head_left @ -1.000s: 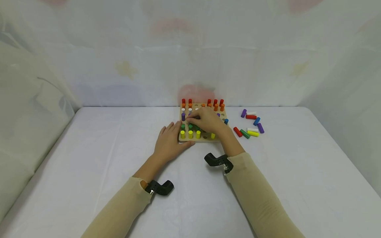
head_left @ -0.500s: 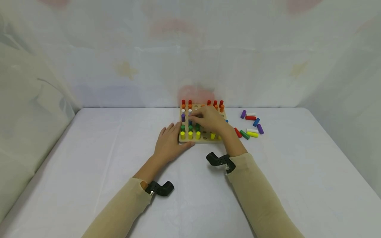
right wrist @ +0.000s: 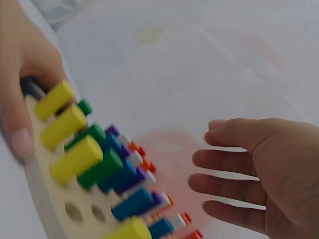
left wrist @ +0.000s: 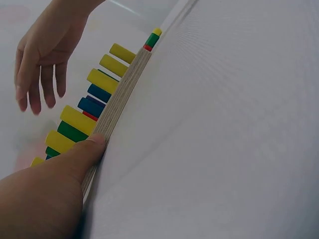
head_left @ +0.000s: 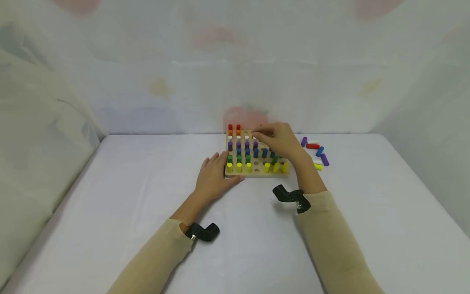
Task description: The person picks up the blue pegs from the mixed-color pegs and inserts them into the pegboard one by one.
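A wooden pegboard holds rows of upright red, orange, white, purple, blue, green and yellow pegs. My left hand lies flat on the table at the board's near left corner, its thumb pressed against the board's edge. My right hand hovers over the far right part of the board. In the right wrist view its fingers are spread and loosely bent, with nothing between them. A few holes in the board are bare.
Several loose pegs lie on the white table right of the board: purple, red, blue, another purple and yellow. A pale cloth backdrop rises just behind the board.
My right hand has left the board's left-middle pegs and moved up and right to the far right side, uncovering purple and blue pegs. The left hand stays at the corner.
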